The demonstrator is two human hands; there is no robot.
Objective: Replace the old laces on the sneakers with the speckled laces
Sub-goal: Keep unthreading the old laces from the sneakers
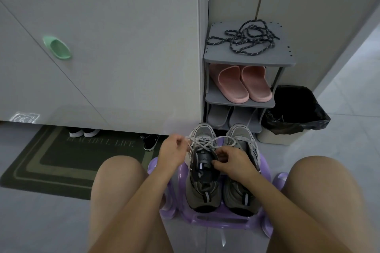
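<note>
Progress looks early tbh: left hand [171, 151] pinches the old grey lace [202, 142], drawn off the left sneaker [202, 178] on the purple stool [216, 222], while right hand [232, 162] grips its tongue. Right sneaker [242, 187] seems untouched, and the speckled laces [246, 37] lie unused atop the shoe rack [248, 60].
</note>
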